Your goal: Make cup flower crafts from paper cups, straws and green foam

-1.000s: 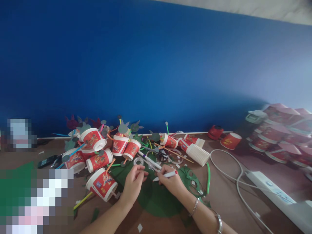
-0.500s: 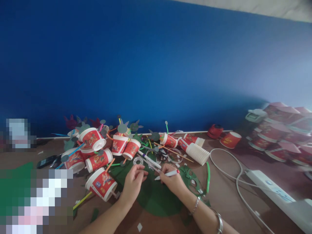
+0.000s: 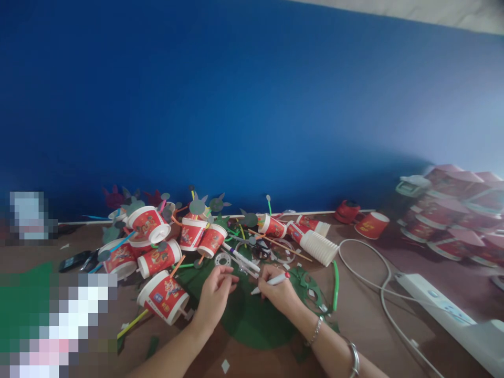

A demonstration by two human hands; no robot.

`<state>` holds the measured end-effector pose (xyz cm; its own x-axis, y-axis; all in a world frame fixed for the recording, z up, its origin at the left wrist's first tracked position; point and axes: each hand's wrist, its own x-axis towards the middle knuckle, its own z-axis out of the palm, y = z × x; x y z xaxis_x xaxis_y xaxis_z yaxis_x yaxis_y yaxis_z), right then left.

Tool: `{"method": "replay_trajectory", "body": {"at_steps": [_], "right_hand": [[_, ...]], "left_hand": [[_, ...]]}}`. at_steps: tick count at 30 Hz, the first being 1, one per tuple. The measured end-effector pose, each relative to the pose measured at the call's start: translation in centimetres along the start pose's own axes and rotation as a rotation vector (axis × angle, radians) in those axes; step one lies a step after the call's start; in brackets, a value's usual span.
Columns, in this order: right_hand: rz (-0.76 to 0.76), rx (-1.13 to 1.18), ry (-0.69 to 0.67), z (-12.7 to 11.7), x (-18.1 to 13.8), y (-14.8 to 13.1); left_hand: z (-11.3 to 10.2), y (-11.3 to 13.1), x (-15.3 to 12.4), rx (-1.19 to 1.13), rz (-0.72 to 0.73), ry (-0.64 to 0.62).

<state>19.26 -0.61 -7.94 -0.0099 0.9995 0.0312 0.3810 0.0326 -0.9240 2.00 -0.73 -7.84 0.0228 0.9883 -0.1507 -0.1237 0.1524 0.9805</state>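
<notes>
My right hand [image 3: 277,289] grips a white marker [image 3: 273,281] with a red end, its tip pointing down and left at the green sheet. The large green paper sheet [image 3: 255,328] lies flat under both hands. My left hand [image 3: 216,291] rests at the sheet's left part, fingers loosely bent and a little apart, with nothing visible in them. Just beyond the hands lie a roll of clear tape [image 3: 222,259] and a white pen with a purple band [image 3: 242,257]. To the left of my left hand, a red paper cup [image 3: 163,298] lies tipped, with straws through it.
More red cups [image 3: 192,233] with straws and paper cutouts crowd the left back. Nested cups [image 3: 318,247] lie behind my right hand, near cut green paper [image 3: 311,289] and a green straw [image 3: 336,286]. A power strip [image 3: 437,299] and white cable [image 3: 388,304] occupy the right.
The marker's tip has shifted very slightly down and right with my right hand. My left hand stays nearly in place.
</notes>
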Motion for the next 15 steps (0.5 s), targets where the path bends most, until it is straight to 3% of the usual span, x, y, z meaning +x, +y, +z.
{"method": "replay_trajectory", "body": {"at_steps": [15], "right_hand": [[0.014,-0.03,-0.037,0.34,-0.18,-0.03]], "left_hand": [[-0.02,-0.09,0.06,0.019,0.01,-0.009]]}}
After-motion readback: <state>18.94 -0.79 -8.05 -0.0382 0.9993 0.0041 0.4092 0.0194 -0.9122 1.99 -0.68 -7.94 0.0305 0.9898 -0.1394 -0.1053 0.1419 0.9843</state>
